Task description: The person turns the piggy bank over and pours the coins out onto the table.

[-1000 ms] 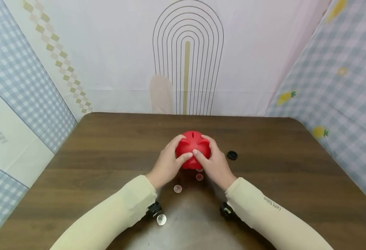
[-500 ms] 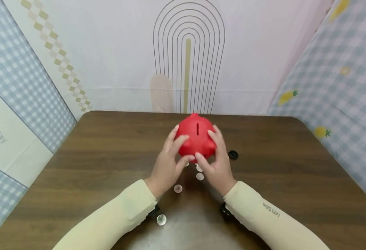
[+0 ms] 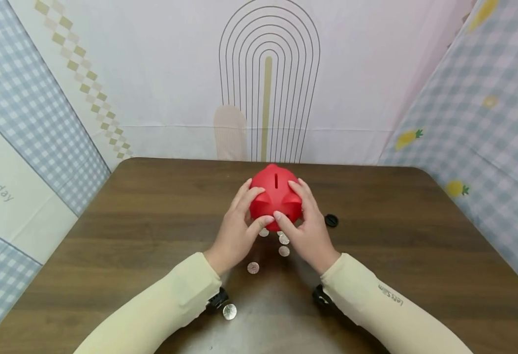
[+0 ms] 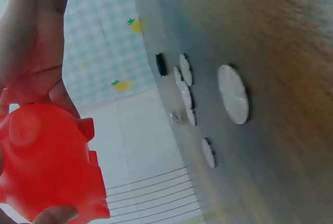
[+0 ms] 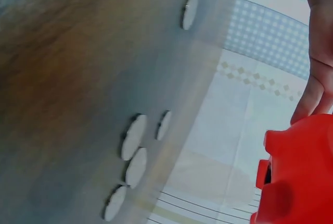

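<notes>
Both hands hold a red piggy bank (image 3: 277, 205) above the table, its coin slot turned upward. On its left side my left hand (image 3: 234, 231) grips it with fingers spread over the top and thumb at the near end. From the other side my right hand (image 3: 313, 233) grips it likewise, and the two thumbs nearly meet. The right wrist view shows a dark opening (image 5: 268, 174) among the feet on the underside. Below the bank lie several silver coins, among them one coin (image 3: 284, 251) near the right hand and another coin (image 3: 253, 268) nearer the body.
A black round plug (image 3: 331, 220) lies on the brown wooden table (image 3: 396, 211), right of the right hand. One coin (image 3: 229, 311) sits by the left wrist. A patterned cloth (image 3: 174, 73) hangs behind the table's far edge.
Both hands have raised the piggy bank and tilted it so its slot faces up more, then tipped it slightly back. More coins show beneath it than before.
</notes>
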Demonstrator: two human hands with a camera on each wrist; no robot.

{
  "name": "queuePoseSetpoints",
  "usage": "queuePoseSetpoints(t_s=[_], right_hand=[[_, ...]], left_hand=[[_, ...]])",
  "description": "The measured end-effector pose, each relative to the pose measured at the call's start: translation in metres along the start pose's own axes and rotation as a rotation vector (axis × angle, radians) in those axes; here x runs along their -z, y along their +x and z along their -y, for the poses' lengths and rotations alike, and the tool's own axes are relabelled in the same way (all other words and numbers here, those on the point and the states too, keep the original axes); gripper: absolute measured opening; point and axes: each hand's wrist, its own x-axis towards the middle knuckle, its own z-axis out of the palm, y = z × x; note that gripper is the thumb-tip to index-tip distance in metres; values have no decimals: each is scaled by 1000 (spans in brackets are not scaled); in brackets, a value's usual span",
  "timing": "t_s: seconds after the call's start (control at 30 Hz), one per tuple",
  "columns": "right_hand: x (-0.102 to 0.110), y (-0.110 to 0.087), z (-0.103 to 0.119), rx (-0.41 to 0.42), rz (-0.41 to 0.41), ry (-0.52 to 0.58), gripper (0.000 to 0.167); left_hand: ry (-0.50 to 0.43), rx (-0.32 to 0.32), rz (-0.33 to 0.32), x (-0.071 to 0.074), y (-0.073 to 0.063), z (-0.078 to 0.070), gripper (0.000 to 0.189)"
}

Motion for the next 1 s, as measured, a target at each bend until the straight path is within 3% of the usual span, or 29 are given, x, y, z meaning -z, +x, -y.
queuePoseSetpoints(t_s=[0.23,0.57,1.0], right_hand=[[3,3,4,32,-1,-2,70],[1,8,3,43,26,17,75],[-9,11,0,17,47,1,77]], left_hand=[[0,-36,-8,3,2,-7,54],[-96,-70,-34,8,5,-1,55],[-51,-66,-25,16,4,9,56]])
